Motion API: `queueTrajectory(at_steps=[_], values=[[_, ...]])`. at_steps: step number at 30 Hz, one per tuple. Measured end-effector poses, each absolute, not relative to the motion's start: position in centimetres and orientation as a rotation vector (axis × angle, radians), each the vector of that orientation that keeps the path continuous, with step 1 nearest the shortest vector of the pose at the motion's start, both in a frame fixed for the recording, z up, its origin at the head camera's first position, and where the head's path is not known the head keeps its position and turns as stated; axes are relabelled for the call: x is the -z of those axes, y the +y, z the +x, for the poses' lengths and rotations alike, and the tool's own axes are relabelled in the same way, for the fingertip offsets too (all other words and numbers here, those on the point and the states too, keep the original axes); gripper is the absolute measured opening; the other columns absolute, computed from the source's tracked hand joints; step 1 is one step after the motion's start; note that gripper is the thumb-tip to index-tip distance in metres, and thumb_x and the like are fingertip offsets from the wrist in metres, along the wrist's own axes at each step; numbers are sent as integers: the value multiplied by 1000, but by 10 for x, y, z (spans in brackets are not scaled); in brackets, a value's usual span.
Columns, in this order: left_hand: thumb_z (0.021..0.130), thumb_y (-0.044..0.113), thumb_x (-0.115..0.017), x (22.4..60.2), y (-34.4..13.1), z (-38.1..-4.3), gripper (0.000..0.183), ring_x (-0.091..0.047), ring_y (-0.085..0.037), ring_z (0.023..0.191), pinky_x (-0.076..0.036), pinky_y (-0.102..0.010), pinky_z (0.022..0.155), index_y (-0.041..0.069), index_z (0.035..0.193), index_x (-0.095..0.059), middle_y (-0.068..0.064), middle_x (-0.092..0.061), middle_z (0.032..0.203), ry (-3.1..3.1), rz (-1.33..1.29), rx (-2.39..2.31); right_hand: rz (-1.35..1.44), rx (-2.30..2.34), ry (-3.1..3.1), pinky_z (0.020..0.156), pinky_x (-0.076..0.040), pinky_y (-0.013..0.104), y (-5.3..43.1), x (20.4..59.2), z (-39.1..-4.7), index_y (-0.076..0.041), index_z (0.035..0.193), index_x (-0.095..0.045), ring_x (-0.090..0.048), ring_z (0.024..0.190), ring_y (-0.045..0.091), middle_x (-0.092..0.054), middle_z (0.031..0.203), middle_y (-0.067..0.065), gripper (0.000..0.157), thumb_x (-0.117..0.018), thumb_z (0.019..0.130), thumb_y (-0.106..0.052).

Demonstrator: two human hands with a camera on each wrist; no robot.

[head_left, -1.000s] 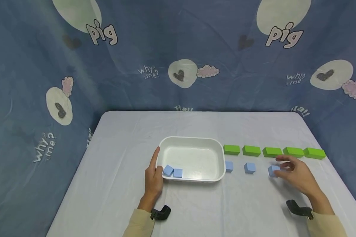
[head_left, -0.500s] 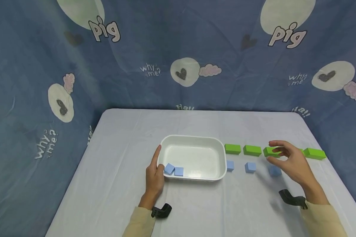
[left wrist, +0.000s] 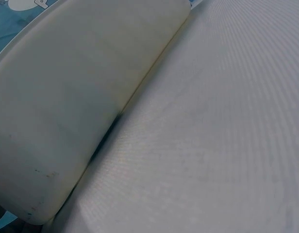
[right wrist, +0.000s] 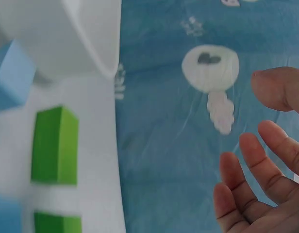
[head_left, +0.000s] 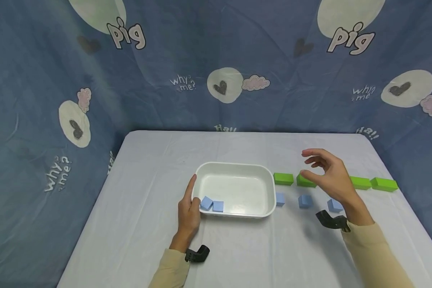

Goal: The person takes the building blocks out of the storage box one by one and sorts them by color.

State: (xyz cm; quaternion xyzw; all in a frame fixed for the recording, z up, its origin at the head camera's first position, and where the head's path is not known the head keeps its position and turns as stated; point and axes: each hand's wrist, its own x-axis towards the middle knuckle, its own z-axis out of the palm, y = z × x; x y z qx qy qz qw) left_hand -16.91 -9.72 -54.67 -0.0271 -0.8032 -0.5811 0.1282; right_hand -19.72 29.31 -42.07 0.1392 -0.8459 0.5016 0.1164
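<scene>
My left hand grips the left side of a white tray, its index finger stretched along the side and its thumb at the near-left corner. Two blue cubes lie in that corner of the tray. My right hand is raised above a row of green blocks, fingers spread from the thumb with nothing between them. It partly hides the row's middle. In the right wrist view its fingers are loosely bent. Only the tray's outer wall shows in the left wrist view, with no fingers visible.
Right of the tray, several green blocks form a row, the farthest right block near the table's edge. Nearer me, a blue cube stands against the tray, with another cube and a third farther right. Patterned blue cloth hangs behind.
My right hand has left the rightmost blue cube and moved up and leftward over the green row, holding nothing. That cube stays on the table. My left hand keeps its place on the tray.
</scene>
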Motion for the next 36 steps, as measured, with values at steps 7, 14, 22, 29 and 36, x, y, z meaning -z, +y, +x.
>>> queueTrajectory(at_steps=[7, 14, 22, 29, 36], values=[[90, -5, -37, 545, -97, -169, 74, -33, -15, 146, -27, -33, 119, 18, 160, -35, 2, -38, 160, -2332, -75, 1711, 528, -1561, -2434, 90, -48, 26, 263, 409, -213, -2, 131, -63, -60, 107, 28, -62, 123, 14, 53, -79, 81, 8], [90, -5, -37, 545, -97, -169, 73, -33, -13, 146, -26, -31, 119, 16, 160, -36, 3, -38, 160, -2336, -79, 1707, 591, -1639, -2390, 91, -47, 29, 243, 406, -224, 1, 131, -63, -60, 107, 27, -63, 122, 7, 53, -77, 81, 10], [89, -6, -38, 546, -98, -170, 73, -35, -16, 145, -27, -30, 118, 13, 159, -37, -1, -40, 159, -2330, -87, 1682, 621, -1690, -2365, 91, -48, 31, 228, 411, -233, 3, 129, -63, -60, 106, 34, -63, 122, 16, 50, -77, 81, 9], [89, -5, -38, 547, -98, -168, 74, -39, -16, 143, -28, -26, 116, 16, 159, -37, -1, -41, 158, -2328, -83, 1679, 651, -1653, -2398, 91, -49, 36, 210, 403, -230, 3, 129, -63, -60, 105, 40, -64, 121, 17, 51, -77, 81, 11], [88, -5, -38, 546, -98, -169, 73, -52, -24, 127, -39, -35, 105, 13, 159, -39, -2, -42, 157, -2324, -86, 1661, 663, -1673, -2430, 89, -50, 47, 192, 389, -226, 11, 125, -61, -57, 103, 48, -64, 119, 24, 47, -73, 79, 16]])
